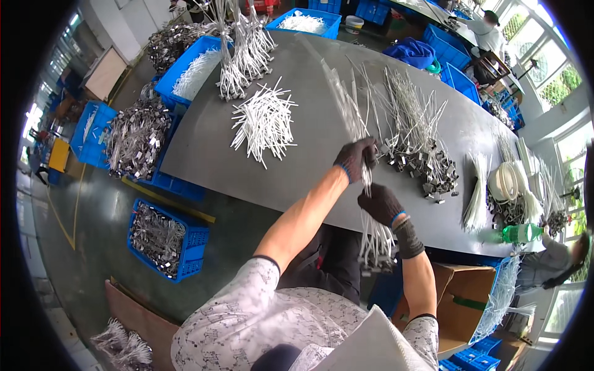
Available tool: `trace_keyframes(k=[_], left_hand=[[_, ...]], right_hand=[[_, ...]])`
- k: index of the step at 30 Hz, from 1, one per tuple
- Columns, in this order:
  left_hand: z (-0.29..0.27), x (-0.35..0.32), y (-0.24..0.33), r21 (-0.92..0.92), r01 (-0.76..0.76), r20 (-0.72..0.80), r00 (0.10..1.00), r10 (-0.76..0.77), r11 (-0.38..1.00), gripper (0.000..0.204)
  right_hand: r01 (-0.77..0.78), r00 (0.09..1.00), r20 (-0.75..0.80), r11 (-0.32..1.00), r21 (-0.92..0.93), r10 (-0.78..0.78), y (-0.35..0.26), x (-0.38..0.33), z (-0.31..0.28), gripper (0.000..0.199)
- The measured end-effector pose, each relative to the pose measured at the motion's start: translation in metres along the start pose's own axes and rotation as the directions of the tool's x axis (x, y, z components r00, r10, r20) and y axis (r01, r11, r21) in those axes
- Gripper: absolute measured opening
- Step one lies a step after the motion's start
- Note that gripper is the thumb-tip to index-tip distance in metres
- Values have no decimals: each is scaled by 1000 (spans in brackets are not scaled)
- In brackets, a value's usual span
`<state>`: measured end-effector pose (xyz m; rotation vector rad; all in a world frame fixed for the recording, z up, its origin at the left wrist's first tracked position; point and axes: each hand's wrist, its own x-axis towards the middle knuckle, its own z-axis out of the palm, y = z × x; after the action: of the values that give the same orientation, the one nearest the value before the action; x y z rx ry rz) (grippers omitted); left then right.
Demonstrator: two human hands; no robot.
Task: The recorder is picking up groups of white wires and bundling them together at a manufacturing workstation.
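Both of my hands wear dark knit gloves and are closed around one long bundle of thin wires (pixel 366 181) over the table's near edge. My left hand (pixel 357 159) grips it higher up, and my right hand (pixel 381 204) holds it just below. Beyond the left hand the loose wire ends are blurred. Below the right hand hang white strands with dark end pieces (pixel 378 263). Right of my hands lies a pile of wires with black end pieces (pixel 427 157). To the left is a heap of short white tubes (pixel 265 122).
The grey table (pixel 210 157) curves around in front of me. Standing wire bundles (pixel 244 55) are at its far left. At right are a white bundle (pixel 476 191) and a green bottle (pixel 521 233). A filled blue crate (pixel 195 247) sits on the floor; a person (pixel 550 263) works at right.
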<state>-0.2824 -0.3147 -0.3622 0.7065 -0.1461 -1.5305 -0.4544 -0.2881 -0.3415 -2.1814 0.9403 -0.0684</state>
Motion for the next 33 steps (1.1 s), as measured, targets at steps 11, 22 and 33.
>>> trace_keyframes(k=[11, 22, 33], left_hand=[[34, 20, 61, 355, 75, 29, 995, -91, 932, 23], [58, -46, 156, 454, -101, 14, 994, 106, 885, 25], [62, -83, 124, 730, -499, 163, 791, 590, 468, 37]], right_hand=[[59, 851, -513, 951, 304, 111, 24, 71, -37, 35], [-342, 938, -219, 616, -709, 269, 118, 245, -44, 27], [-216, 675, -725, 976, -18, 136, 66, 129, -52, 43]])
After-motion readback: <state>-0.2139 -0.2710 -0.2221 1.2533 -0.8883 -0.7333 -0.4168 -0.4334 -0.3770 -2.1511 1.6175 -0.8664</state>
